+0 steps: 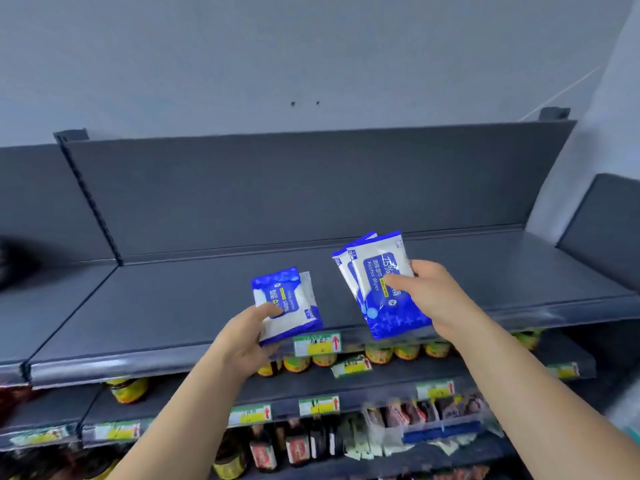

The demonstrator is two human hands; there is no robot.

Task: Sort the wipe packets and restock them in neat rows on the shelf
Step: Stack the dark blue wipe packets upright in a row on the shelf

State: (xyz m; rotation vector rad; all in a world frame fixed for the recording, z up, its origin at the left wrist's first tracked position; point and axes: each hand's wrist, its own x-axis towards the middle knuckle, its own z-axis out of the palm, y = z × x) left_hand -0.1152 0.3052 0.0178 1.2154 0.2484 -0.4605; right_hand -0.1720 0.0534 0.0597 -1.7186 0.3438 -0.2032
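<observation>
while both hands hover over the near edge of the grey top shelf (166, 306), the left hand (242, 337) grips a small stack of blue-and-white wipe packets (285, 303), thumb on top. to its right, the right hand (431, 299) pinches 2 overlapping alcohol wipes packets (377, 289), held upright. jars (379, 353) stand on the lower shelf (381, 382) beneath, near price tags (317, 344).

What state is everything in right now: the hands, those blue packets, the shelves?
Left-hand grip: holds packets, thumb on top.
Left packets: held, stacked.
Right-hand grip: holds packets, thumb on front.
Right packets: two, held fanned and tilted.
Lower shelves: stocked with jars and bottles.
</observation>
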